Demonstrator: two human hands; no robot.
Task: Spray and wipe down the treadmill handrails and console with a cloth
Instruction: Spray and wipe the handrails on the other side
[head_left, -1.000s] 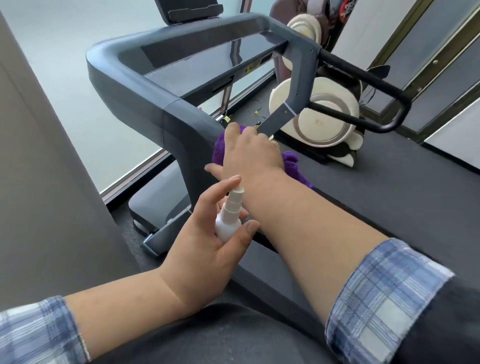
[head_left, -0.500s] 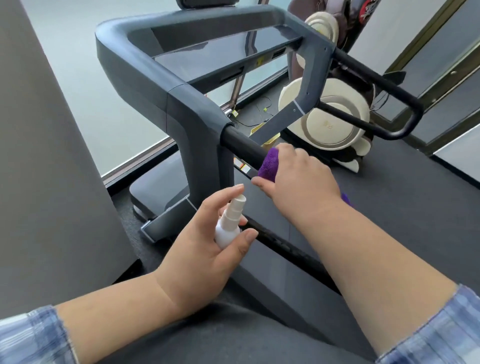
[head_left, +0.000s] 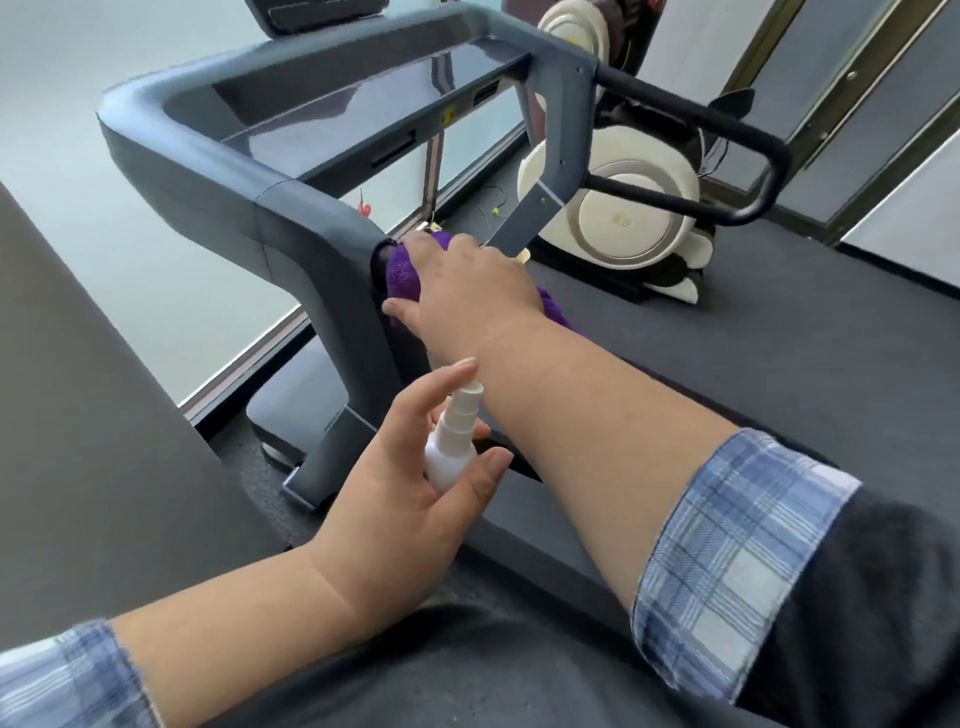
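A dark grey treadmill frame (head_left: 218, 171) fills the upper view, with its glossy console (head_left: 374, 104) at the top. My right hand (head_left: 467, 280) grips a purple cloth (head_left: 402, 270) wrapped around the left handrail, pressed right up against the point where the rail meets the upright; the rail under it is hidden. My left hand (head_left: 410, 493) holds a small white spray bottle (head_left: 452, 441) upright below my right forearm, forefinger resting on its nozzle. The black right handrail (head_left: 727, 130) loops out at the upper right.
A cream and black massage chair (head_left: 634, 218) stands behind the treadmill. The treadmill belt (head_left: 779, 338) stretches to the right. A grey wall panel (head_left: 78, 415) stands close on my left, a large window (head_left: 78, 78) beyond it. Small cables lie on the floor by the window frame.
My right hand slid the cloth back along the left handrail, then forward again to the upright. My left hand kept the spray bottle almost still.
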